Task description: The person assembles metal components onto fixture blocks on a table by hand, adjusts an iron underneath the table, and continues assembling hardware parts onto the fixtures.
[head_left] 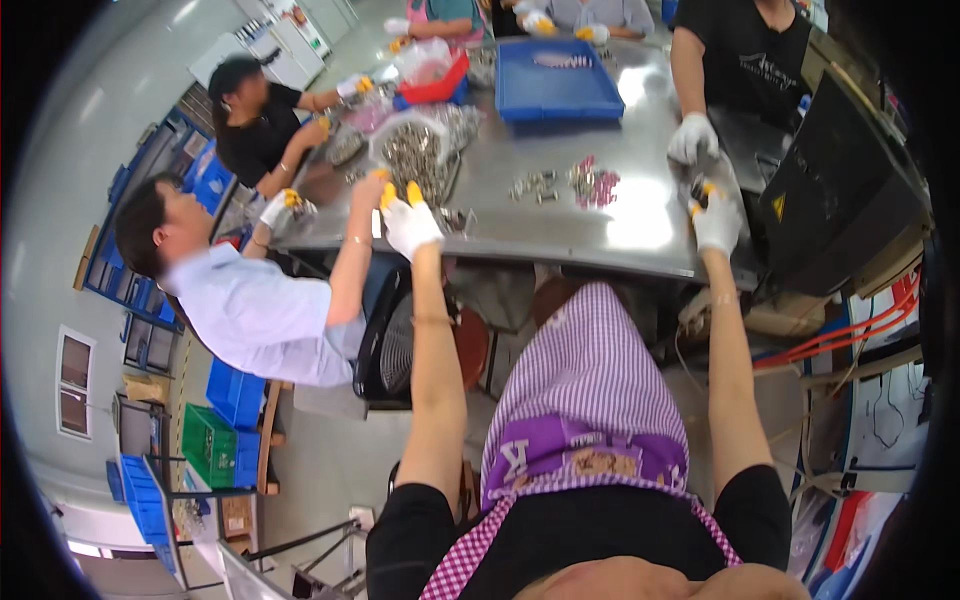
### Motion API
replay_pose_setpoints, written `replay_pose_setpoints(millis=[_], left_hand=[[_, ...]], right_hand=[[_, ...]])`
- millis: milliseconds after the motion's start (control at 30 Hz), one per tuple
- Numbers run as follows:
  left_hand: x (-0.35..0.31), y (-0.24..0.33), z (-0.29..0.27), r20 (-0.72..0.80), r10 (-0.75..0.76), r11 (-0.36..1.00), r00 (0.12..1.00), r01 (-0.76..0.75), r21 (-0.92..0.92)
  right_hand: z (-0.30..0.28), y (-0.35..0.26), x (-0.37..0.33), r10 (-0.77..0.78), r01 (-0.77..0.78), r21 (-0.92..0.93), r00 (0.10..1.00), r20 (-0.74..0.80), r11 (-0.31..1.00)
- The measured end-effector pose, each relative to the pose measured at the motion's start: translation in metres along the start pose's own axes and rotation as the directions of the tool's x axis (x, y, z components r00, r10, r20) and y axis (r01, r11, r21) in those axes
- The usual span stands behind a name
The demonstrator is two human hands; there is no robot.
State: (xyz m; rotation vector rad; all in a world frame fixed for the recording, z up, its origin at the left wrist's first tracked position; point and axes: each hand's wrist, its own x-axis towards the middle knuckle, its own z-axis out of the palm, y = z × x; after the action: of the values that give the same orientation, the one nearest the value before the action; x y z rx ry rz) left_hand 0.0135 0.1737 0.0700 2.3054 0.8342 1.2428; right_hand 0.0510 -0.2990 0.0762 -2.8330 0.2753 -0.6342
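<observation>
My left hand (410, 228), in a white glove with yellow fingertips, reaches to the near edge of a heap of small metal parts (412, 155). Its fingers are stretched out and apart, and nothing shows between them. The heap lies in a white plastic liner at the table's left side. Over at the right table edge, my right hand (717, 222), gloved the same way, is closed on a small dark metal part (702, 190); its exact kind is too small to tell. Between my hands lie a small group of metal parts (535, 186) and a cluster of pink-and-metal parts (594, 184).
A blue tray (508, 108) sits at the back of the steel table (480, 226). Behind the heap is a red bin (440, 82). Co-workers' hands work along the left and far sides; a gloved hand (692, 138) is just beyond my right. A dark machine (840, 190) stands right.
</observation>
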Motion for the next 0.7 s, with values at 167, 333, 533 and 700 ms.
replay_pose_setpoints(millis=[167,333,533,700], left_hand=[[0.011,-0.075,0.029,0.313,0.089,0.990,0.945,-0.118,0.075],[-0.027,-0.023,0.047,0.499,0.046,0.986,0.866,0.041,-0.163],[-0.113,0.061,0.041,0.675,0.050,0.879,0.736,0.288,-0.379],[-0.107,0.091,0.042,0.649,0.110,0.968,0.753,0.067,-0.242]], right_hand=[[0.016,-0.020,0.024,0.028,-0.029,-0.053,0.999,-0.017,0.998],[0.026,-0.011,0.025,0.064,-0.066,-0.067,0.997,-0.040,0.996],[0.027,-0.009,0.025,0.060,-0.063,-0.077,0.997,-0.048,0.995],[0.025,-0.010,0.030,0.063,-0.090,-0.257,0.992,-0.110,0.962]])
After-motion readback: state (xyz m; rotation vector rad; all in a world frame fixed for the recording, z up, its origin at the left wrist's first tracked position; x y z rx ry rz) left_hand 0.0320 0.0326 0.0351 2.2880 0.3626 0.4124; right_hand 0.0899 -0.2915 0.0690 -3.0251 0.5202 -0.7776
